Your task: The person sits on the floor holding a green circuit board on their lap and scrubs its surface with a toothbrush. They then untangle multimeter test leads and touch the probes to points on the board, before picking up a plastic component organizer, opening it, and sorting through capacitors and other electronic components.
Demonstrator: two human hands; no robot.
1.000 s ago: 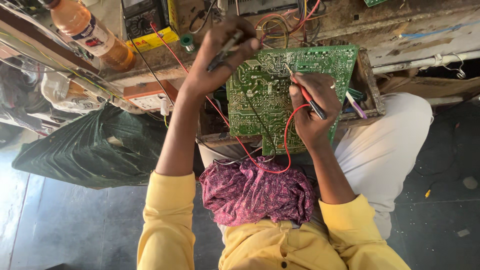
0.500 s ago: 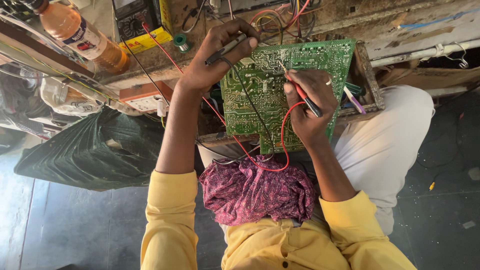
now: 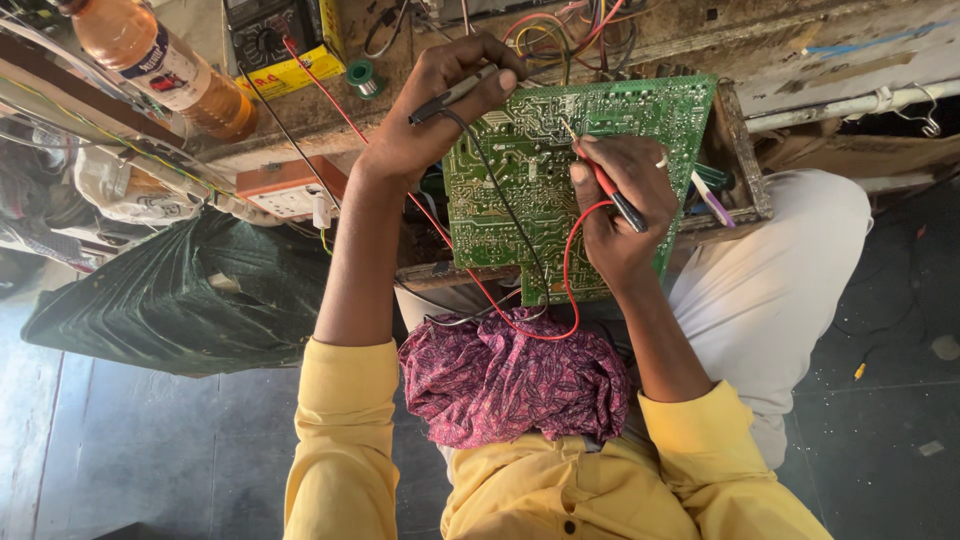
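Head view: the green circuit board (image 3: 540, 170) stands tilted on the person's lap, its top edge leaning against the cluttered desk (image 3: 780, 50). The left hand (image 3: 430, 120) has its grip pressed together around a black probe (image 3: 452, 97), pinched between thumb and fingers at the board's upper left corner; a black lead runs down from it across the board. The right hand (image 3: 620, 200) pinches a red probe (image 3: 600, 180), its tip touching the board's solder side near the middle; its red lead (image 3: 565, 280) loops below the board. A yellow multimeter (image 3: 270, 40) lies on the desk beside a bottle of orange liquid (image 3: 160, 65). A purple patterned cloth (image 3: 510, 380) rests on the lap below.
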